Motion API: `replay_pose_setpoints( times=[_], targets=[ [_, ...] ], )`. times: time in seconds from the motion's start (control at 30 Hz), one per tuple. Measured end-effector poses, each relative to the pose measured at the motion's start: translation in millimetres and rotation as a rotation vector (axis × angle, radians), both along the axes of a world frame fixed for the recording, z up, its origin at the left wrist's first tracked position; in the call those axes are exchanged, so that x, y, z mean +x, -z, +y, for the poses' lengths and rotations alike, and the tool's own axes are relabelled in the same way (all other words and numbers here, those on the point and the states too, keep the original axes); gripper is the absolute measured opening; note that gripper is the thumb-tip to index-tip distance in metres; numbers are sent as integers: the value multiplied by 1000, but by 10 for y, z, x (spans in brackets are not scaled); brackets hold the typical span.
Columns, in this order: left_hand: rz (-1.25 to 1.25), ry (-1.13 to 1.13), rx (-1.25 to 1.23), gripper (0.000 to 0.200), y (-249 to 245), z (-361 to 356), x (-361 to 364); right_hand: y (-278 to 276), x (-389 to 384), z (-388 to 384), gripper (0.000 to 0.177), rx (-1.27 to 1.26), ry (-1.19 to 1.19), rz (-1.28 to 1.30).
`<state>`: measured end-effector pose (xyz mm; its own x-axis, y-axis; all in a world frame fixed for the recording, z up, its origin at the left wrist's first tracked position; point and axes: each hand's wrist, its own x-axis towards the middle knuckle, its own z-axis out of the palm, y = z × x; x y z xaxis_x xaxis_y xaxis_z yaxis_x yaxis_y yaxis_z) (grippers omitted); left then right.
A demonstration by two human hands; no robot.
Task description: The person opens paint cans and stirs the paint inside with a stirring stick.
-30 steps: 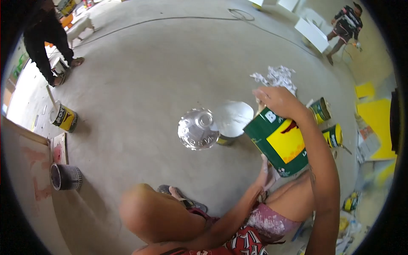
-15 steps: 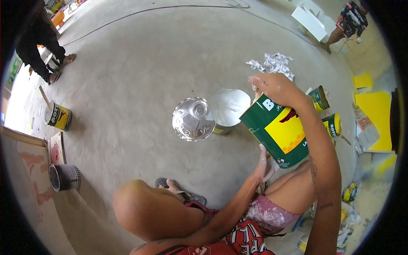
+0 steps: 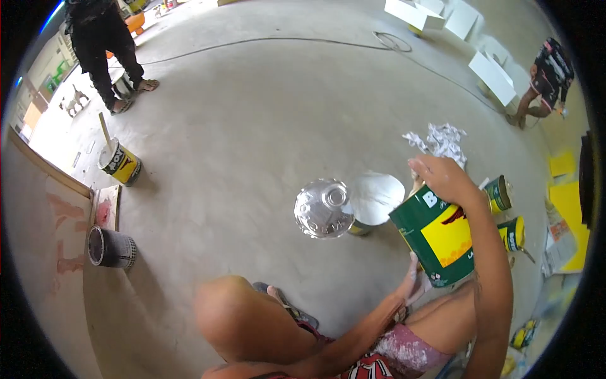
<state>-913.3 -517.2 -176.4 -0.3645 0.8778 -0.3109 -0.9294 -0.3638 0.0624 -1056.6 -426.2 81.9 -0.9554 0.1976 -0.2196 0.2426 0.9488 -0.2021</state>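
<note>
A large green and yellow paint can (image 3: 435, 237) is tilted to the left in front of me, its top toward a smaller can. My right hand (image 3: 442, 177) grips it at the upper rim, with whitish smears on the fingers. Lower down, my left hand (image 3: 413, 281) supports the can near its base, the fingers partly hidden behind it. Just left of the big can's rim stands the smaller can with a round white top surface (image 3: 377, 199). Touching or overlapping that is a shiny silver lid (image 3: 323, 208) with raised lettering.
Crumpled white paper (image 3: 442, 142) lies beyond my right hand. More cans (image 3: 499, 192) stand to the right. At left are a can with a stick (image 3: 120, 163) and a dark-stained can (image 3: 112, 247). One person (image 3: 104, 50) stands far left, another (image 3: 548, 82) far right. A hose (image 3: 271, 40) crosses the floor.
The whole view has shifted, so things appear lower and further right. Both hands keep their hold on the tilted can, with its tilt about the same.
</note>
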Motion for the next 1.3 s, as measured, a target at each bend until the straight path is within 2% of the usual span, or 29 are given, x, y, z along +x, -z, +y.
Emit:
replay_pose_setpoints(
  times=[0.13, 1.13, 1.23, 1.3],
  targets=[
    [40, -28, 36, 102, -56, 78, -160, 12, 23, 5, 47, -51, -18, 98],
    [120, -121, 168, 99, -358, -79, -383, 44, -38, -15, 47, -49, -17, 59],
    [78, -94, 179, 99, -364, -107, -170, 134, -53, 55, 47, -33, -82, 108],
    [-22, -29, 190, 99, -386, -87, 328, 135, -30, 67, 48, -41, -65, 76]
  ],
)
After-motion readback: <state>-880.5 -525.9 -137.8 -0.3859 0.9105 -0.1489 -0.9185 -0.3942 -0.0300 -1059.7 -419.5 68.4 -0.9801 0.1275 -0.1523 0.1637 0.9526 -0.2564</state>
